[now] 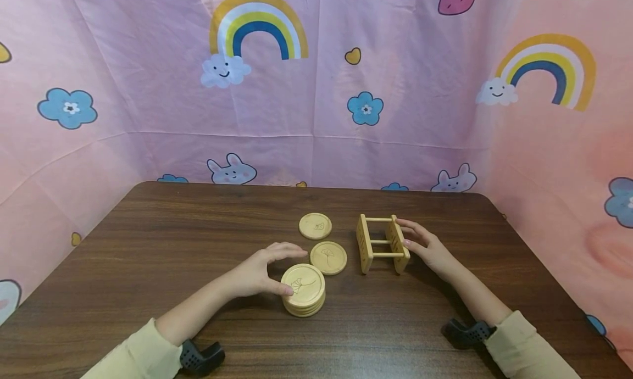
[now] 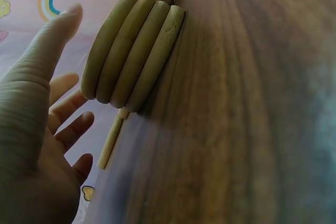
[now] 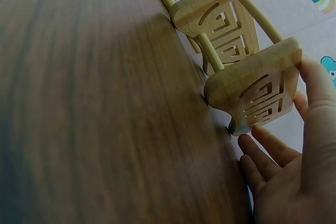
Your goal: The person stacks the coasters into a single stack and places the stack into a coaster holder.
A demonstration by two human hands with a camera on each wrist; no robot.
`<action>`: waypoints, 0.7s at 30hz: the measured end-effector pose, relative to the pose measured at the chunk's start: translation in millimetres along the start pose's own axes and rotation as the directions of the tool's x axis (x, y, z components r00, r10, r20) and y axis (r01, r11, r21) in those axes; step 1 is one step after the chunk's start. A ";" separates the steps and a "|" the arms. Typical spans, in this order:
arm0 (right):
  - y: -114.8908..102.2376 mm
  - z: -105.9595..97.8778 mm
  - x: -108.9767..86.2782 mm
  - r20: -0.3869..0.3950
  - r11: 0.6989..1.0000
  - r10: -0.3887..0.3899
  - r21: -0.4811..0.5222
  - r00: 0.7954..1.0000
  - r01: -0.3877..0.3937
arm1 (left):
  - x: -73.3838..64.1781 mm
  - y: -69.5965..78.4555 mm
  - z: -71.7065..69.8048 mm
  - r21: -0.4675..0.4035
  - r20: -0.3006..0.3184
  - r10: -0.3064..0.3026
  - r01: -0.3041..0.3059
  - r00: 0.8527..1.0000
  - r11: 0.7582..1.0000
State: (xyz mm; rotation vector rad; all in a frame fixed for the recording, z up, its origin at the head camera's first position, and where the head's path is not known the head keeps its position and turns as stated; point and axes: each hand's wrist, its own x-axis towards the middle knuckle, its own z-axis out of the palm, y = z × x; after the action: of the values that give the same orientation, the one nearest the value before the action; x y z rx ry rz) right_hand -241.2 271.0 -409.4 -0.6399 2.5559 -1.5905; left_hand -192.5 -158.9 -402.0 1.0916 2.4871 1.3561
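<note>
In the head view my left hand (image 1: 257, 272) is beside a stack of round wooden coasters (image 1: 306, 285), its thumb reaching to the edge of the top one. The left wrist view shows the thumb and fingers spread around the stack (image 2: 128, 51), not clasping it. Two single coasters lie flat behind it: a nearer one (image 1: 328, 258) and a farther one (image 1: 315, 226). My right hand (image 1: 430, 251) rests its fingertips against the right side panel of a wooden coaster rack (image 1: 365, 244). Its fingers stay extended. Cut-out line patterns mark the rack's panels (image 3: 262, 90), joined by dowels.
Everything stands on a dark wood-grain table (image 1: 173, 241). A pink and purple cloth (image 1: 277, 110) with rainbows and bunnies hangs behind and at both sides. Black wrist devices sit on the left forearm (image 1: 200, 358) and the right forearm (image 1: 467, 334).
</note>
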 end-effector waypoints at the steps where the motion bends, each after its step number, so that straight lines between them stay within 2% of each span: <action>1: -0.1 -0.2 0.0 0.001 1.000 0.001 0.003 1.000 -0.001 | 0.7 -0.1 -0.7 0.001 -0.007 -0.004 0.004 1.000 1.000; 10: 0.1 -0.5 -0.4 0.002 1.000 0.006 -0.001 1.000 -0.006 | 7.8 -7.0 -7.9 -0.036 -0.059 -0.029 0.027 0.998 0.999; 16: 0.5 -0.6 -0.3 0.003 1.000 0.002 -0.001 1.000 -0.002 | 14.8 -15.0 -12.2 -0.027 -0.108 -0.027 0.024 0.994 0.999; 21: -0.3 -0.4 -0.3 0.005 1.000 0.003 -0.001 1.000 -0.003 | 20.9 -20.4 -14.9 -0.012 -0.138 -0.050 0.048 0.989 0.999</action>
State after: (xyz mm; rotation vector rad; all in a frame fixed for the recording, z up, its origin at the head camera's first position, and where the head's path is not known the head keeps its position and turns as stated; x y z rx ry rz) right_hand -240.9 271.4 -409.0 -0.6395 2.5533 -1.5849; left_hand -224.9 -163.0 -403.9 0.9589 2.5827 1.4741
